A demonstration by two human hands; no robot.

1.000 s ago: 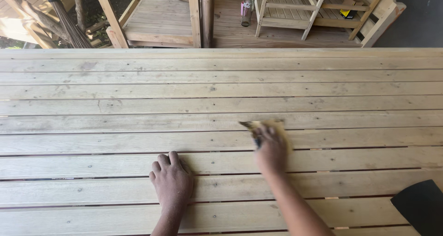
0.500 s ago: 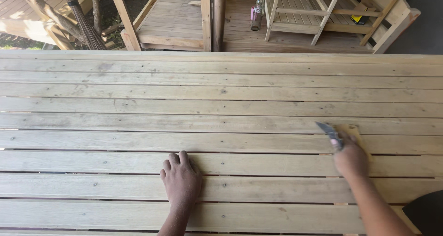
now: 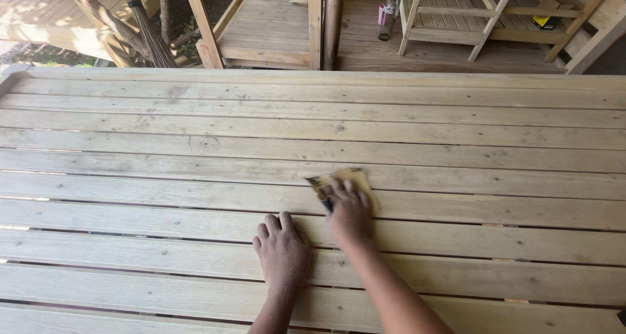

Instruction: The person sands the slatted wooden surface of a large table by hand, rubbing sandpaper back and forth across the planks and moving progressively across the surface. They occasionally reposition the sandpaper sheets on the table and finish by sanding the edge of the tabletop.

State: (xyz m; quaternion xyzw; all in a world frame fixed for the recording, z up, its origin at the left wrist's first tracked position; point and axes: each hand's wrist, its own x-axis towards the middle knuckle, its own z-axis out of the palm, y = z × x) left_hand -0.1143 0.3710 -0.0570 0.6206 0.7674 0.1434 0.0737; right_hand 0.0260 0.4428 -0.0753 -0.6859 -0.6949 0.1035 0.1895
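Observation:
A wide surface of pale wooden planks (image 3: 195,151) fills the view. My right hand (image 3: 349,210) presses a folded tan sheet of sandpaper (image 3: 352,177) flat on a plank near the middle, fingers on top of it. My left hand (image 3: 282,250) lies flat on the planks just to the left and nearer me, palm down, fingers together, holding nothing. The two hands are almost side by side.
Beyond the planks' far edge lies a lower wooden deck (image 3: 274,27) with posts (image 3: 334,21), a slatted wooden frame (image 3: 456,14), a pink bottle (image 3: 386,13) and a broom's bristles (image 3: 147,27). Narrow gaps run between the planks.
My right hand slid the sandpaper far right along the plank, then back left to beside my left hand. My left hand stays planted on the planks.

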